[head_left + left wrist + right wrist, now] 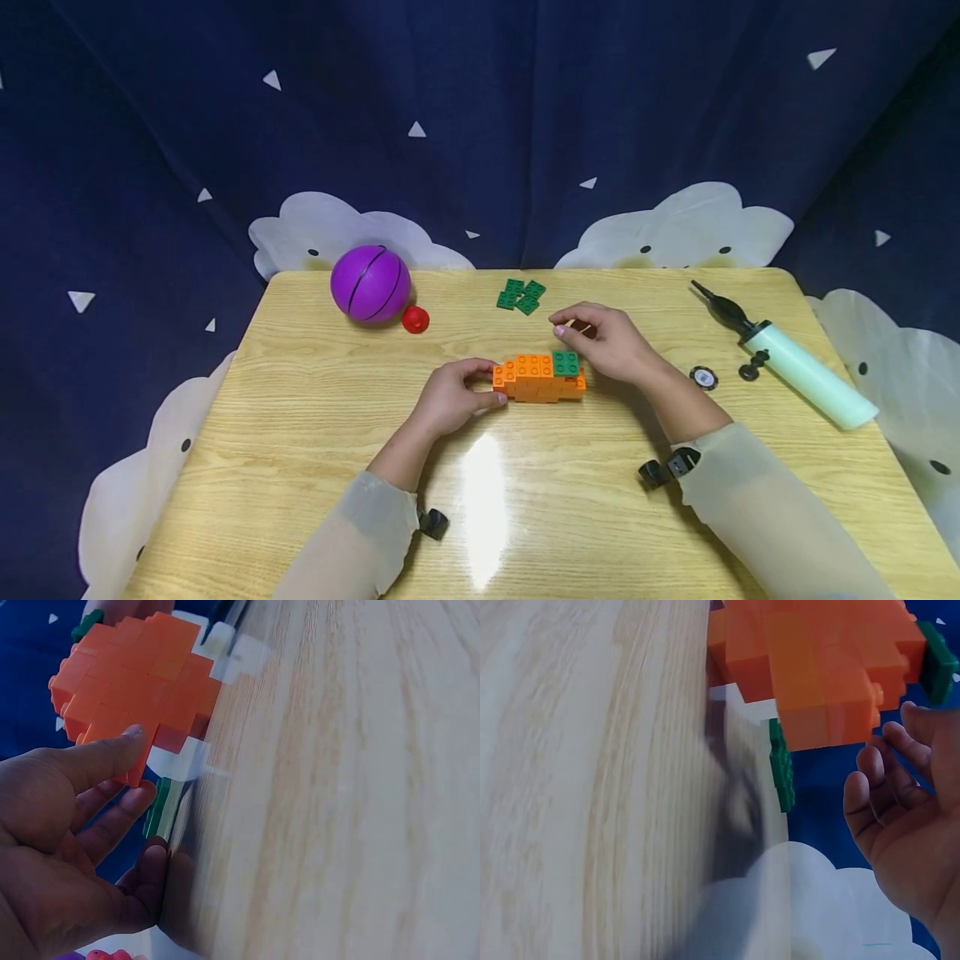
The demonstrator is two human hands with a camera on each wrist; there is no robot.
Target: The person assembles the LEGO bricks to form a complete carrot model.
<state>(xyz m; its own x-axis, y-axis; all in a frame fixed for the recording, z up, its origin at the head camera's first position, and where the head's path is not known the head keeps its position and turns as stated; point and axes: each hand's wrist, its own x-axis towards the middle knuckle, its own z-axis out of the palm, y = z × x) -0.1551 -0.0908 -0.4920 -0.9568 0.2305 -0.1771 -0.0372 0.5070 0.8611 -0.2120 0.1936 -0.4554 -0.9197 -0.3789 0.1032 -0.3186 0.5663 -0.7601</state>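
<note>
An orange brick build (536, 379) lies at the table's middle, with a green brick (566, 362) on its right top. My left hand (483, 385) grips the build's left end, thumb in front and fingers behind; the left wrist view shows the thumb of this left hand (129, 766) on the orange build (142, 675). My right hand (568, 324) hovers just behind the build's right end with its fingers loosely curled. In the right wrist view the right hand (885, 776) holds nothing beside the orange build (817, 667) and its green brick (936, 664).
Loose green bricks (521, 295) lie behind the build. A purple ball (371, 283) and a small red piece (415, 319) sit at the wooden table's (300, 433) back left. On the right lie a pale green pump (798, 367), a black-and-white disc (703, 377) and a small black part (753, 365).
</note>
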